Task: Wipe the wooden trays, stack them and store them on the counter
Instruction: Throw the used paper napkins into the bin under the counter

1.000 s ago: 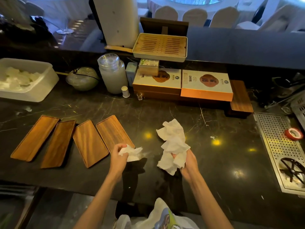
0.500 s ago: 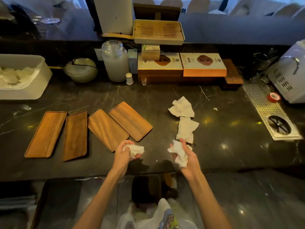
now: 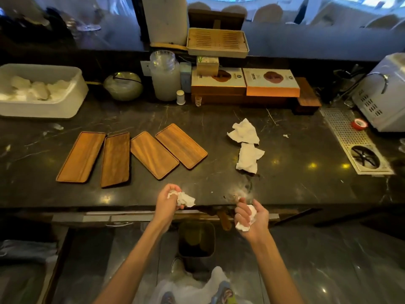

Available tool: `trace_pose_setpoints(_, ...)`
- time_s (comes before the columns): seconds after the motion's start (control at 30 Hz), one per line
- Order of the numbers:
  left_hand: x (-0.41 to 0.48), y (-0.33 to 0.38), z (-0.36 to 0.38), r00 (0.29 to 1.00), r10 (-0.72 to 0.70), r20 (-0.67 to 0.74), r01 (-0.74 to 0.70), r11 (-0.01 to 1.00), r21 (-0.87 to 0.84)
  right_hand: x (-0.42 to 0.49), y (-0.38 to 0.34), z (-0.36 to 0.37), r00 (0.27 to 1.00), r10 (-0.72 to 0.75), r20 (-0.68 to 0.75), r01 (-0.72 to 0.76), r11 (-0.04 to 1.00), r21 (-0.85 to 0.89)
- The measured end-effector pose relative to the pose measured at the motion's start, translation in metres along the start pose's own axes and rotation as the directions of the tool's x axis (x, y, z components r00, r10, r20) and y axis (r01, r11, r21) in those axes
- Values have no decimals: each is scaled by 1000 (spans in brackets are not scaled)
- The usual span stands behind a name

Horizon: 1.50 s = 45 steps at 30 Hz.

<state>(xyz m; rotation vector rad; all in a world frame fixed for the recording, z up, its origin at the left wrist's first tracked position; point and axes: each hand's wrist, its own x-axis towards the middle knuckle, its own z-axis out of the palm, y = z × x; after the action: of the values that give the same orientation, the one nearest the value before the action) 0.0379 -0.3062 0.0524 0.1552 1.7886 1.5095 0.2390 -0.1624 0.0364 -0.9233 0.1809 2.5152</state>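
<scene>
Several flat wooden trays lie side by side on the dark marble counter [image 3: 285,189], from the leftmost tray [image 3: 81,157] to the rightmost tray [image 3: 181,145]. My left hand [image 3: 167,200] is at the counter's front edge, closed on a crumpled white tissue [image 3: 185,199]. My right hand [image 3: 252,218] hangs just past the edge, below counter level, gripping a second wad of tissue [image 3: 246,219]. Both hands are well clear of the trays. Two more tissues [image 3: 247,148] lie loose on the counter, right of the trays.
A dark bin [image 3: 196,239] stands on the floor below my hands. At the back are a white tub [image 3: 41,106], a bowl [image 3: 123,85], a jar [image 3: 165,81] and boxed goods [image 3: 245,84]. A metal drain grate [image 3: 350,141] and red tape roll [image 3: 359,124] lie at right.
My right hand let go of most of the tissue bundle, which now lies on the counter, and drew back past the edge with a small wad. The view pulled back.
</scene>
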Motion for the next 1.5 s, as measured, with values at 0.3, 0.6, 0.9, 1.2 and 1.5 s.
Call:
trace_pose_setpoints(0.3,-84,-53,18,993,-115,-33,105,973,-206,-35,-25,-42,992,128,-18,-129,961,-243)
trace_pose_setpoints(0.6,-129,-103,26,978,-175,-112,156,975,-159,-54,-11,-75,997,19,-77,-33,983,-181)
trace_pose_setpoints(0.9,-52,-197,19,956,-288,-64,285,957,-44,3,26,-159,937,34,-348,-89,986,-142)
trace_pose_setpoints(1.2,70,-354,0,939,-345,12,342,936,82,152,79,-293,933,-99,-346,22,976,-218)
trace_pose_setpoints(1.5,164,-485,-9,947,-320,28,280,865,416,261,96,-398,891,-218,-398,-63,809,-585)
